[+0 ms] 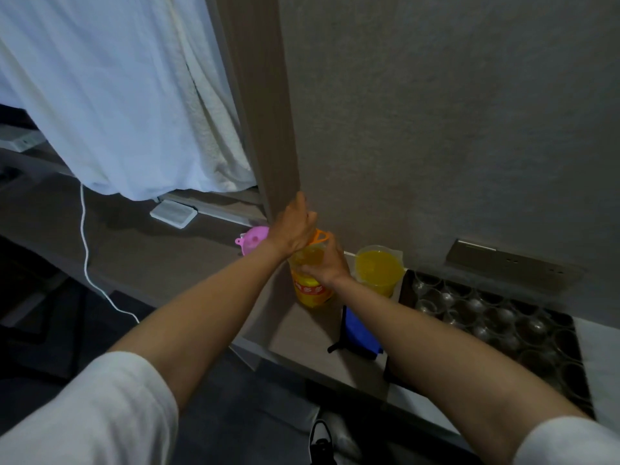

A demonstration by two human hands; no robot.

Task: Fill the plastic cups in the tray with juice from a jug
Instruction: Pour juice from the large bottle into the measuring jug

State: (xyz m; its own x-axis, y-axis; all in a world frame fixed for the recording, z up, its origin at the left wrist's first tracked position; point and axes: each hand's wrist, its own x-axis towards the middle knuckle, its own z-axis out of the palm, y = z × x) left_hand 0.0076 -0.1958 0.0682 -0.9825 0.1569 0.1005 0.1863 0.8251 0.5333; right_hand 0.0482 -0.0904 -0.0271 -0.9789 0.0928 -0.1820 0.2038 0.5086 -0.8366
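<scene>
Head view: both bare arms in white short sleeves are reaching forward to a yellow juice bottle [310, 290] that is standing upright on the counter [295, 333], against the wall corner. Left hand [295, 229] is sitting on top of the bottle, fingers curled down over the cap area, gripping the top; an orange handle loop [322, 237] is poking out just beside it. Right hand [323, 266] is wrapping round the bottle's upper body, fingers curled on it, holding it steady. The cap itself is hidden under the left hand, can't tell if it is on or off.

Jug [379, 270], clear plastic, is standing just right of the bottle, filled high with yellow juice, not touched by either hand. Dark tray [404, 286] is lying right of the jug along the counter, packed with rows of clear plastic cups [486, 317]; they are looking empty, blurry though. Blue object with black edge [360, 333] is lying on the counter between bottle and tray, partly under the right forearm. Pink funnel [255, 239] is resting behind the left wrist. White cable [87, 256] is hanging down at left, white curtain [117, 95] above it
</scene>
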